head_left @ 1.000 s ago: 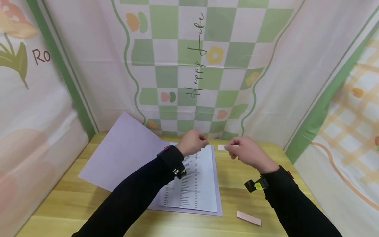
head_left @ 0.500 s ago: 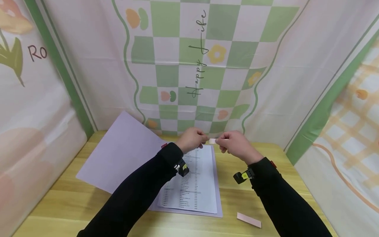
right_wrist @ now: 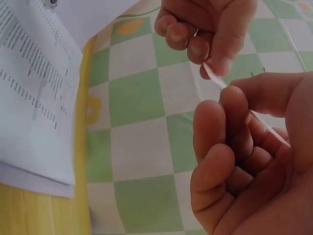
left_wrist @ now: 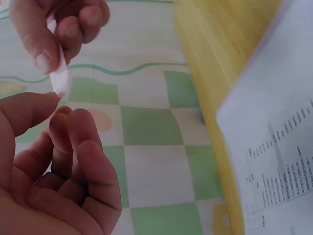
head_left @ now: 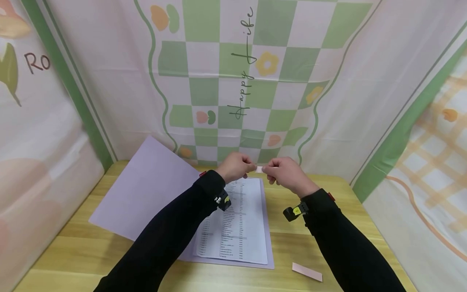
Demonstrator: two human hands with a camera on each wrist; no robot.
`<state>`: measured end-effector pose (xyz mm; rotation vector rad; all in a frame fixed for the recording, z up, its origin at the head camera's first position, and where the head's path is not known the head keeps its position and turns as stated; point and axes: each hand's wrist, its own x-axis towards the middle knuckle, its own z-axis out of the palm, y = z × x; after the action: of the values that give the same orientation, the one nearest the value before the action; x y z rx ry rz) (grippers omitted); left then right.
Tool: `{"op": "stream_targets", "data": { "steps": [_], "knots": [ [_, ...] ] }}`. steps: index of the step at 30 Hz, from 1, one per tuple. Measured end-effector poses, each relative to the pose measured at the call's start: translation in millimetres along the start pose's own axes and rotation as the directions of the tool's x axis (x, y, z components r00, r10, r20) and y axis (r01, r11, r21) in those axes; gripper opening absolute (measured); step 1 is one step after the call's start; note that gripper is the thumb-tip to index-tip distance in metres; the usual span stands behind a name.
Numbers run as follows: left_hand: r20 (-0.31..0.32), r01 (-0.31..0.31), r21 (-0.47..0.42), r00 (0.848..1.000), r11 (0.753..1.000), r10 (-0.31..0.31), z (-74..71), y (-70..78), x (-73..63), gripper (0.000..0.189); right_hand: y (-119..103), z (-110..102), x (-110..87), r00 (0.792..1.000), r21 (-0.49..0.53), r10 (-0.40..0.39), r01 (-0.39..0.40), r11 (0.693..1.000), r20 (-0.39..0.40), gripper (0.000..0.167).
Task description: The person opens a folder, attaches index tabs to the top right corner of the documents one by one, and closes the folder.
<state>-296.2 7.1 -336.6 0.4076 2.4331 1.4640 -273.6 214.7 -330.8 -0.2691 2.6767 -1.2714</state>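
Observation:
A narrow, pale pink paper strip (head_left: 259, 169) is stretched between my two hands above the far edge of the table. My left hand (head_left: 236, 167) pinches one end between thumb and fingertips. My right hand (head_left: 288, 174) pinches the strip further along, and its tail runs down past that palm in the right wrist view, where the strip (right_wrist: 215, 77) appears nearly edge-on. Below the hands lies a printed sheet (head_left: 248, 227) with columns of text, inside an opened lilac folder (head_left: 153, 186). The left forearm covers part of both.
A second pink strip (head_left: 307, 272) lies on the wooden table (head_left: 292, 239), right of the folder near the front. Patterned cloth (head_left: 204, 93) hangs behind the table and at both sides. The folder's cover is swung out to the left.
The right hand has moved left with the strip until its free end reached the left hand. The left hand now pinches that end. The strip on the table has stayed put.

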Motion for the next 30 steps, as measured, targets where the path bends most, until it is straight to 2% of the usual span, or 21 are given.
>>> {"op": "stream_targets", "data": {
  "steps": [4, 7, 10, 12, 14, 17, 19, 21, 27, 30],
  "knots": [
    [0.002, -0.011, 0.009, 1.000, 1.000, 0.011, 1.1, -2.8, 1.8, 0.016, 0.7, 2.2, 1.6, 1.000, 0.041, 0.014, -0.014, 0.999, 0.011, 0.028],
    [0.021, 0.006, -0.003, 1.000, 1.000, -0.006, 1.9, -6.5, 5.0, 0.020, 3.0, 4.3, 4.2, 0.999, 0.063, 0.033, -0.034, 0.997, 0.018, 0.027],
    [0.056, 0.030, -0.022, 0.998, 0.999, -0.029, 1.8, -10.9, 12.5, 0.026, 7.3, 6.7, 10.3, 0.997, 0.094, 0.071, -0.073, 0.993, 0.022, 0.025],
    [0.070, 0.043, -0.028, 0.997, 0.999, -0.041, 1.3, -13.2, 20.9, 0.025, 11.5, 8.3, 18.3, 0.995, 0.155, 0.100, -0.102, 0.983, 0.021, 0.024],
    [0.075, 0.054, -0.031, 0.996, 0.998, -0.051, 1.0, -15.4, 30.7, 0.023, 17.6, 10.0, 28.3, 0.990, 0.264, 0.139, -0.140, 0.954, 0.022, 0.021],
    [0.078, 0.088, -0.029, 0.993, 0.996, -0.086, 1.8, -19.5, 45.9, 0.015, 27.1, 13.4, 42.4, 0.976, 0.424, 0.216, -0.209, 0.881, 0.034, 0.018],
    [0.088, 0.122, -0.037, 0.989, 0.992, -0.118, 3.1, -23.5, 53.5, 0.013, 34.5, 16.1, 49.6, 0.964, 0.472, 0.261, -0.255, 0.844, 0.054, 0.017],
    [0.092, 0.159, -0.044, 0.984, 0.986, -0.155, 5.4, -28.0, 60.0, 0.016, 40.7, 18.7, 54.9, 0.953, 0.468, 0.294, -0.293, 0.834, 0.073, 0.018],
    [0.065, 0.229, -0.039, 0.972, 0.973, -0.226, 17.5, -41.7, 75.4, 0.020, 57.3, 25.0, 66.7, 0.944, 0.419, 0.323, -0.319, 0.850, 0.063, 0.025],
    [0.060, 0.246, -0.003, 0.967, 0.969, -0.246, 22.2, -46.3, 78.6, 0.019, 64.9, 29.8, 70.0, 0.932, 0.440, 0.357, -0.344, 0.830, 0.055, 0.029]
  ]
}}
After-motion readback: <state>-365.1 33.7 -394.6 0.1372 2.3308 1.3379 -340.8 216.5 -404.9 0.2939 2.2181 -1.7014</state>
